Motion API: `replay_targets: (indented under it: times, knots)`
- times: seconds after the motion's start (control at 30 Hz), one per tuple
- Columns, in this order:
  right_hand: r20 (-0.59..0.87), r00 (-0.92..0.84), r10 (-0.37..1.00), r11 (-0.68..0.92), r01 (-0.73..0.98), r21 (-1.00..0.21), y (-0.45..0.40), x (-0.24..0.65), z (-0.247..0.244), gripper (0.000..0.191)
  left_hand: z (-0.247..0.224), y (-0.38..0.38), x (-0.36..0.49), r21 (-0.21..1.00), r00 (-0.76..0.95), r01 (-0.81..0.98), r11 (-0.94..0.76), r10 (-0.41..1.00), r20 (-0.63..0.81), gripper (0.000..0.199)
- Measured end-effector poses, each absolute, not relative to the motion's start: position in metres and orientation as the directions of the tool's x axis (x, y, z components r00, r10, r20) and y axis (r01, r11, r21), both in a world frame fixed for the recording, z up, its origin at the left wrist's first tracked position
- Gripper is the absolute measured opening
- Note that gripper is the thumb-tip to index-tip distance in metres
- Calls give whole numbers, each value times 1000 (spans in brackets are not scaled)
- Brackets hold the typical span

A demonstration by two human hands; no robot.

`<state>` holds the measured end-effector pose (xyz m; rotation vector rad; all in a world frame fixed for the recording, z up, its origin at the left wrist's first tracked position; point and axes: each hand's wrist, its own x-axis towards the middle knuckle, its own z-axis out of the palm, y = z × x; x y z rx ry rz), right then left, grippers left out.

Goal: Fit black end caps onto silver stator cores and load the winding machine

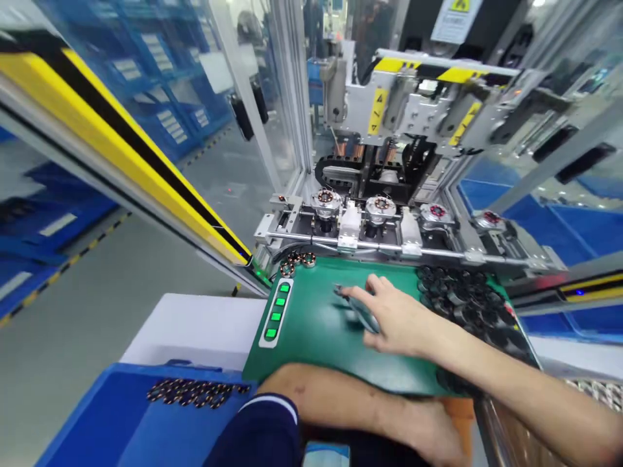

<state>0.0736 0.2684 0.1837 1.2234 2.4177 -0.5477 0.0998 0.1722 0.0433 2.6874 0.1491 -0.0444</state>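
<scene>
Over the green mat (316, 344), my right hand (392, 314) is closed around a small pair of pliers (363, 312) with blue-grey handles. Their dark tip points left, towards the back of the mat. My left arm crosses in front of me to the right. At its end, my left hand (440, 434) is low beside an orange bin (462, 412); it is blurred and its fingers do not show. Several copper-wound ring stators (308, 260) lie at the mat's back left corner. Many black round parts (457, 298) are heaped along the right side.
Behind the mat runs a machine rail (311, 239) with several round fixtures (381, 207) bearing wound rings. A blue tray (121, 415) at left holds rows of stators (195, 392). A strip of green-lit buttons (276, 316) lies on the mat. A yellow-black light-curtain post (146, 162) slants at left.
</scene>
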Motion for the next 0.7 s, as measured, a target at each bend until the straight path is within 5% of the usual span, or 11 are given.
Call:
replay_targets:
  times: [0.07, 0.13, 0.2, 0.37, 0.47, 0.57, 0.7]
  knots:
    - [-481, -461, 746, 463, 878, -123, 257, 72, 152, 97, 58, 164, 99, 570, 973, -92, -817, -194, -122, 16]
    - [-439, -348, 828, 353, 933, -73, 251, 76, 130, 86, 80, 158, 79, 691, 931, -154, -706, -338, -138, 53]
    - [-403, -222, 888, 231, 973, -25, 245, 83, 117, 72, 114, 157, 38, 711, 972, -73, -699, -210, -108, 88]
    - [-398, -141, 907, 148, 989, -13, 240, 98, 127, 53, 223, 198, -94, 621, 906, 370, -691, 415, -78, 58]
    - [-355, -266, 896, 254, 964, -83, 268, 106, 159, 46, 263, 258, -149, 182, 558, 821, -540, 827, -63, 50]
    - [-215, -329, 920, 312, 944, -109, 319, 107, 198, 46, 267, 326, -179, -4, 343, 939, -343, 939, 15, 50]
    - [-59, -289, 956, 283, 955, -91, 387, 98, 228, 55, 234, 393, -192, -68, 241, 969, -237, 969, 46, 51]
